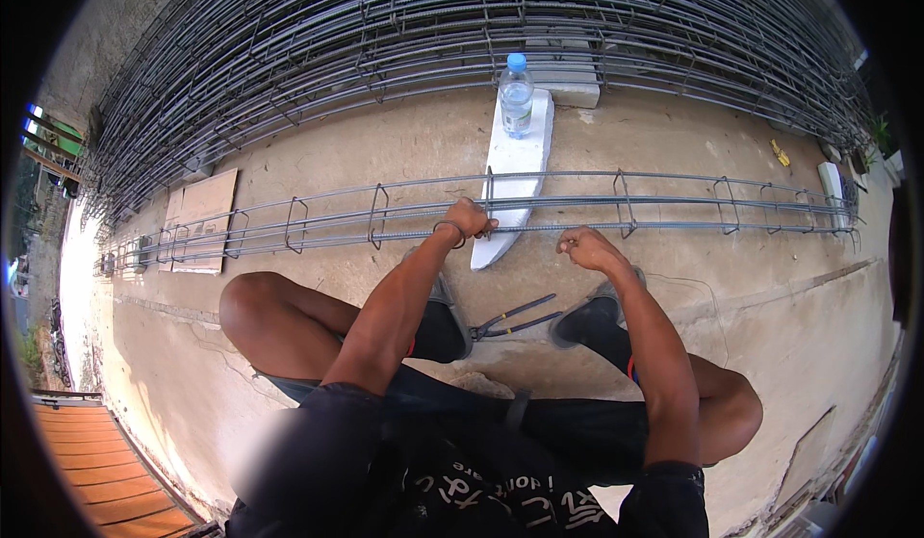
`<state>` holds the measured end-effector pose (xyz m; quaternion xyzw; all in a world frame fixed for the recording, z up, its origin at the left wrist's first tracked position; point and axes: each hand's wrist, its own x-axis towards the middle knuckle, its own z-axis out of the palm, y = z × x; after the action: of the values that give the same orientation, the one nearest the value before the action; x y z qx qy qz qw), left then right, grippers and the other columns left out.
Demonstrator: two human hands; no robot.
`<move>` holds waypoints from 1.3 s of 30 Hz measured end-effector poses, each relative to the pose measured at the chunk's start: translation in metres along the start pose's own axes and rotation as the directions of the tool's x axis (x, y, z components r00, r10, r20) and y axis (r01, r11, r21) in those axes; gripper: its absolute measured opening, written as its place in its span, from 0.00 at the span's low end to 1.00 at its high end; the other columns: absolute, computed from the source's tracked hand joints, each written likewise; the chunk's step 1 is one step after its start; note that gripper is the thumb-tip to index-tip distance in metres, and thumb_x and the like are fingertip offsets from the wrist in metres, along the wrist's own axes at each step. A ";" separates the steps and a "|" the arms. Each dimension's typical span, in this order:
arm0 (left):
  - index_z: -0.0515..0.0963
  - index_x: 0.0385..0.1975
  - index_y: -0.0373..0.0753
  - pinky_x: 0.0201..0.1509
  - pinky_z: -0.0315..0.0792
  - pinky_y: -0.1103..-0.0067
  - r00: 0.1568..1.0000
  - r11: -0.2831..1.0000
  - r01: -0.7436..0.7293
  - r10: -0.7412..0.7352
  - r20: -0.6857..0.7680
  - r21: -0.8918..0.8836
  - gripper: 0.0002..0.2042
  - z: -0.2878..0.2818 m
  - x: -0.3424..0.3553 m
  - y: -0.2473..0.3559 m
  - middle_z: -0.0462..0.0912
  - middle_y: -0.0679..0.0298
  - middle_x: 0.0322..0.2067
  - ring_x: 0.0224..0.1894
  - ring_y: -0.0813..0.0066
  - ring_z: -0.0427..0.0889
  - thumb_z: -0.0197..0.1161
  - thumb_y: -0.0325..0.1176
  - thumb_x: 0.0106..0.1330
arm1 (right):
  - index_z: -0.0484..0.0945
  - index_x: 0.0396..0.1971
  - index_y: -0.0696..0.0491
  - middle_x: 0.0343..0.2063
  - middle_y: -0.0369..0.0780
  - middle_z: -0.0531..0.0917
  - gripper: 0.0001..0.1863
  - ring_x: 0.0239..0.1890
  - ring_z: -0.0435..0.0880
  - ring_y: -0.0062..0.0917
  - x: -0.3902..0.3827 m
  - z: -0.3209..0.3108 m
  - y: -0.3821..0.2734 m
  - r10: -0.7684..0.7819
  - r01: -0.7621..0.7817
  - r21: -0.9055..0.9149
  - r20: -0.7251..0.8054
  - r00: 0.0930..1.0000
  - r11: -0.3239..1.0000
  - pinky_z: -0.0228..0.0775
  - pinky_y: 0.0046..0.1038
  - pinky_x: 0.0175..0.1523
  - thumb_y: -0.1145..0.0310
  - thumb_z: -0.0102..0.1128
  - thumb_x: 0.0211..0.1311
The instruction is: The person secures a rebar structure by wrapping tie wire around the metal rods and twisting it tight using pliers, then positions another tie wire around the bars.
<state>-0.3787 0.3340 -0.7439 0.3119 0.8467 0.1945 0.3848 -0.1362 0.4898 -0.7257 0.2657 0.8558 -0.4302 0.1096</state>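
Note:
A long, narrow rebar cage (414, 212) of ribbed bars and square stirrups lies crosswise in front of me. My left hand (469, 218) is closed on its bars beside a stirrup (490, 188), over a white slab. My right hand (585, 247) hovers just on the near side of the cage, right of the slab. Its fingers are curled in; whatever they may hold is too small to make out. Between my feet, a pair of end-cutting pincers (515, 318) with dark and yellow handles rests on the concrete.
The white slab (521, 158) passes under the cage and bears a water bottle (516, 105) with a blue cap. Beyond it, a big stack of rebar cages (385, 28) spans the far side. Cardboard (202, 206) lies at left; a pale block (830, 180) stands near the cage's right end.

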 end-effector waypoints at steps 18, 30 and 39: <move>0.80 0.15 0.31 0.22 0.69 0.73 0.999 0.986 0.033 -0.038 -0.028 -0.164 0.15 0.002 -0.003 0.004 0.80 0.59 0.15 0.16 0.73 0.75 0.73 0.36 0.53 | 0.85 0.33 0.51 0.31 0.45 0.85 0.12 0.39 0.83 0.37 -0.019 -0.003 -0.009 0.035 -0.001 -0.166 0.203 0.979 0.986 0.73 0.36 0.48 0.66 0.54 0.54; 0.82 0.17 0.34 0.33 0.75 0.74 0.998 0.999 -0.006 0.010 -0.069 0.054 0.18 0.005 0.005 -0.007 0.83 0.60 0.19 0.22 0.71 0.82 0.70 0.45 0.55 | 0.85 0.32 0.52 0.28 0.45 0.85 0.11 0.37 0.84 0.37 -0.010 0.017 0.003 -0.046 0.102 -0.247 0.222 0.974 0.964 0.73 0.35 0.45 0.66 0.54 0.55; 0.84 0.24 0.35 0.38 0.76 0.74 0.993 0.983 -0.107 0.100 0.058 0.147 0.20 -0.001 0.006 -0.007 0.85 0.61 0.23 0.28 0.71 0.84 0.67 0.50 0.57 | 0.83 0.34 0.49 0.36 0.43 0.84 0.10 0.42 0.81 0.41 -0.009 0.046 0.010 -0.075 0.093 -0.099 0.175 0.982 0.991 0.70 0.37 0.47 0.65 0.54 0.58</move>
<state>-0.3849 0.3327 -0.7507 0.3882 0.8316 0.1422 0.3708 -0.1247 0.4551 -0.7567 0.1851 0.8754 -0.4093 0.1784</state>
